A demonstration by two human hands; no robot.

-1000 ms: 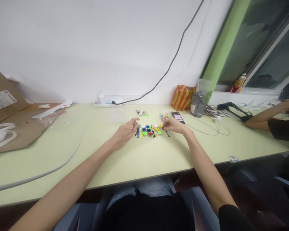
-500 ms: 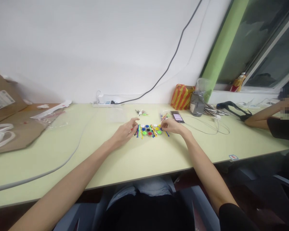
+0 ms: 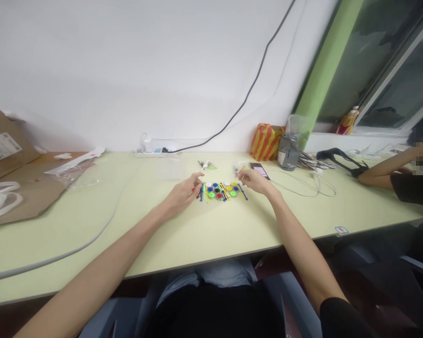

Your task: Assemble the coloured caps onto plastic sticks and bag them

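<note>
Small round coloured discs (image 3: 217, 190) lie in a cluster on the table, with thin blue, green, yellow and white plastic sticks (image 3: 223, 191) in bunches among them. At the cluster's left edge rests my left hand (image 3: 182, 193), its fingers apart, beside a bunch of sticks and a partly hidden red disc. My right hand (image 3: 255, 180) hovers past the upper right corner, fingertips bent together near a clear bag of coloured sticks (image 3: 240, 169). What those fingers hold, if anything, is too small to make out. A blue stick (image 3: 243, 192) lies slanted below this hand.
Behind the cluster lie small white and green pieces (image 3: 207, 165). A phone (image 3: 260, 170) is partly behind my right hand. Farther back stand a striped bag (image 3: 265, 142) and a grey pouch (image 3: 288, 151). A power strip (image 3: 153, 151) sits by the wall; another person's arm (image 3: 384, 171) rests at right.
My right hand has moved up and away from the right end of the cluster, towards the clear bag, uncovering the blue stick and nearby discs. My left hand has stayed in place.
</note>
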